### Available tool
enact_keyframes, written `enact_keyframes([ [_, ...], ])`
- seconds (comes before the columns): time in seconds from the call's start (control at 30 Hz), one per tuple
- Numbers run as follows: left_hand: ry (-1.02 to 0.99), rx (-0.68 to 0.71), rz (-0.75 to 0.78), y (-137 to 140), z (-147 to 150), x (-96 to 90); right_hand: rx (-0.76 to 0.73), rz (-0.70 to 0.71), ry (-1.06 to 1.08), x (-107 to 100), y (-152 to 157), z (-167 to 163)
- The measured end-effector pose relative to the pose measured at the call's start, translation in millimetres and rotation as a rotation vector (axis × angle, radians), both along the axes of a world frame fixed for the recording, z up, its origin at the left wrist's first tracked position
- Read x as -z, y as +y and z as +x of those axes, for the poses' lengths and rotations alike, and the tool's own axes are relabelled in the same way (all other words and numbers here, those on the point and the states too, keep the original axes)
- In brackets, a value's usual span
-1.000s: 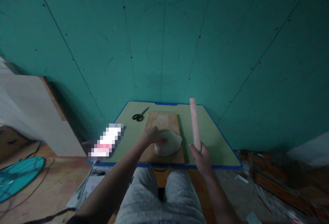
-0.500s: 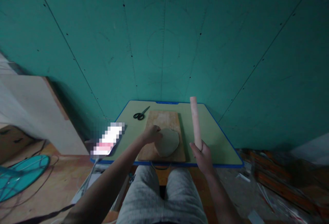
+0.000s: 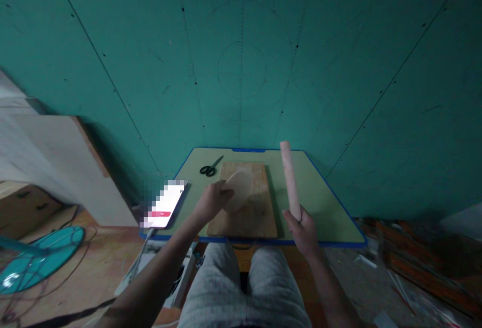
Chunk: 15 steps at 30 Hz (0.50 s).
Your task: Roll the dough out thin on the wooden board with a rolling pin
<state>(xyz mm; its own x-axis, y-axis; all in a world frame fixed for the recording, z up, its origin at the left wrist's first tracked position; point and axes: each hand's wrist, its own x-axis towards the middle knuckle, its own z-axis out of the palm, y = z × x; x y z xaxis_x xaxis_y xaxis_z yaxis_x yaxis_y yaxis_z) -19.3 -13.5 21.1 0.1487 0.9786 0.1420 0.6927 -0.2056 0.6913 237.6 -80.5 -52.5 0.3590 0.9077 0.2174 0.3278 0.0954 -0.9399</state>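
White dough (image 3: 240, 193) tight in left hand (image 3: 214, 200), rolling pin (image 3: 289, 180) tight in right hand (image 3: 304, 231)

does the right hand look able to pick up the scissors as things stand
Probably not: the right hand is closed around the rolling pin, and the scissors lie on the other side of the wooden board, near its far left corner.

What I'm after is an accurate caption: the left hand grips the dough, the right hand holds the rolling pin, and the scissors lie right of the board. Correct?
Not quite: the head view shows the scissors left of the board. The left hand grips the dough; the right hand holds the rolling pin.
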Motion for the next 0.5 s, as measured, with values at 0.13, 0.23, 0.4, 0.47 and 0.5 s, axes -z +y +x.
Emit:
enact_keyframes([
  [0.13,0.133,-0.022,-0.03,-8,10,4.8,-0.014,-0.003,0.001,1,1,1],
  [0.23,0.215,-0.011,0.054,-9,12,0.2,-0.016,-0.011,0.008,1,1,1],
  [0.4,0.334,0.102,0.197,-13,8,-2.0,-0.013,-0.02,0.001,2,0,1],
  [0.47,0.428,0.14,0.214,-16,9,-3.3,-0.01,-0.022,-0.008,2,0,1],
  [0.5,0.481,0.157,0.223,-17,10,-4.8,-0.009,-0.022,-0.012,1,0,1],
])
